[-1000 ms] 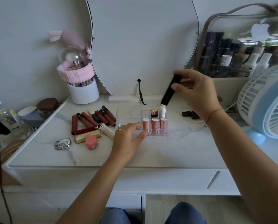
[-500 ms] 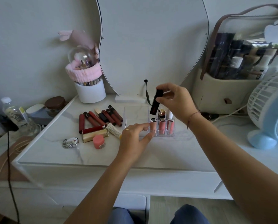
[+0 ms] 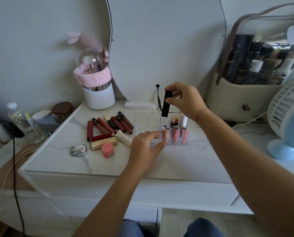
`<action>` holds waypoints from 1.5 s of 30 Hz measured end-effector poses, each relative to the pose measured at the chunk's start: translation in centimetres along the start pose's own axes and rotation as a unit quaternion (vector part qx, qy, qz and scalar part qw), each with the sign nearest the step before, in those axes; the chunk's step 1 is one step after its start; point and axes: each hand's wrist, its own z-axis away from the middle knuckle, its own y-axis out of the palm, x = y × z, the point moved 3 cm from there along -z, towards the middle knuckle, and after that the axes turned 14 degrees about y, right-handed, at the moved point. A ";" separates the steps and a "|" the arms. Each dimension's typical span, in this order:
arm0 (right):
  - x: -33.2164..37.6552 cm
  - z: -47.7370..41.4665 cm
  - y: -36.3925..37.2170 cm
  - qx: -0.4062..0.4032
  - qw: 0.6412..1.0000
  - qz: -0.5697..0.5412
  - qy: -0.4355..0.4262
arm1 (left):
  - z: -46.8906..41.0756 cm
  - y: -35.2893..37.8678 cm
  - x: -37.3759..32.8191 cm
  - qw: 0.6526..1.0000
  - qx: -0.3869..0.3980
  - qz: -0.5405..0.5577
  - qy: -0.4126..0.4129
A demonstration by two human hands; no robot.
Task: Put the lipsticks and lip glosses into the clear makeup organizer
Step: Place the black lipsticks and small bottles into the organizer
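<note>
The right hand (image 3: pixel 185 101) has brought the black lipstick (image 3: pixel 166 103) from high at the back down to the clear makeup organizer (image 3: pixel 174 132) near the counter's middle; its fingers are clamped on the tube, nearly upright over the empty back-left slot. The left hand (image 3: pixel 147 144) still steadies the organizer — fingers spread, holding nothing; many red tubes (image 3: pixel 108 125) wait toward the counter's left edge.

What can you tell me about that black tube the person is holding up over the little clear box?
The black tube is slim, dark and glossy, with a faint reddish tint near its lower end. It stands nearly upright, tilted slightly, pinched near its top in the right hand. Its lower end hangs just above the back left slot of the clear organizer, not yet seated. Only that hand's grip touches it; the left hand steadies the organizer's front.
</note>
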 end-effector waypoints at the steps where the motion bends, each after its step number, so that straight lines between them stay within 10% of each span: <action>1: -0.1 0.0 -0.1 0.005 1.000 0.009 -0.002 | 0.0 0.0 0.0 1.000 0.000 0.000 0.001; 11: -1.6 0.3 2.1 0.110 0.990 0.090 0.024 | 0.0 -0.1 -0.2 1.000 -0.003 -0.005 0.007; 45: -17.0 3.4 -6.9 -0.033 0.969 0.191 0.153 | 0.1 -0.1 -0.5 1.000 0.005 0.001 -0.009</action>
